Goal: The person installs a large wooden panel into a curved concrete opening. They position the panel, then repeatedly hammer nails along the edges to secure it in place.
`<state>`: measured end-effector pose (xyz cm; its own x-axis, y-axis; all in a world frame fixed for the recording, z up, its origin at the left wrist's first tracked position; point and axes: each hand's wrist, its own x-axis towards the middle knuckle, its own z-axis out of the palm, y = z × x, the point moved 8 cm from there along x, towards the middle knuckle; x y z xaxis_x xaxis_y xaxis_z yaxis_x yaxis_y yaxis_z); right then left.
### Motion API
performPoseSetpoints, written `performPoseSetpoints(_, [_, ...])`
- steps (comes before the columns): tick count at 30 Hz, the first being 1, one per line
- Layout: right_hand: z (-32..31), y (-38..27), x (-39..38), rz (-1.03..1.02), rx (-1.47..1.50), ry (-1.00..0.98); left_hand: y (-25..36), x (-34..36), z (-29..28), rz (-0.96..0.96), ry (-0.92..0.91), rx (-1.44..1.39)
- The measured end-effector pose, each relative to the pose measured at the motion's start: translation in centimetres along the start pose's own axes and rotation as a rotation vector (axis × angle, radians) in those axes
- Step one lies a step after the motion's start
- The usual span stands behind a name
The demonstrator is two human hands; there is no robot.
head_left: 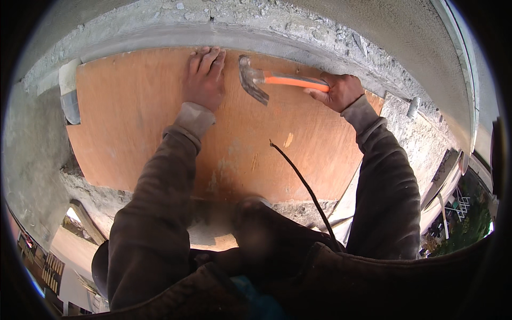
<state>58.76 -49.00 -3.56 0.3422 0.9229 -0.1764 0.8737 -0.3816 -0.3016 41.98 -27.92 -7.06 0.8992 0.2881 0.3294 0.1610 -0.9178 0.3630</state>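
A claw hammer with an orange and grey handle is in my right hand, which grips it near the handle's end. Its worn metal head points left and hangs over a sheet of plywood. My left hand lies flat on the plywood, its fingers stretched to the far edge. The hammer head is just right of that hand, apart from it. The reddish-brown board carries pale scuffs and chips. A thin dark cord or rod runs from my clothing up over the board.
Behind the board runs a rough concrete ledge. At the left stands a grey wall, with a pale and grey flat piece by the board's corner. A wooden batten lies lower left. Greenery shows far below at right.
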Motion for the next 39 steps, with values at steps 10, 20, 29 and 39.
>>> performPoseSetpoints(10, [1.9, 1.6, 0.9, 0.245, -0.179, -0.197, -0.8, -0.3, 0.4, -0.008, -0.005, 0.025])
performPoseSetpoints(20, [1.5, -0.4, -2.1, 0.429, -0.032, -0.100, -0.8, -0.4, 0.6, -0.010, 0.013, 0.047])
performPoseSetpoints(29, [8.8, -14.2, -30.2, 0.975, 0.399, 0.235, -0.2, -0.1, 1.2, 0.050, 0.012, 0.109])
performPoseSetpoints(39, [20.6, -19.9, -45.0, 1.354, 0.437, 0.307, -3.8, 0.0, -2.6, 0.226, -0.674, 0.181])
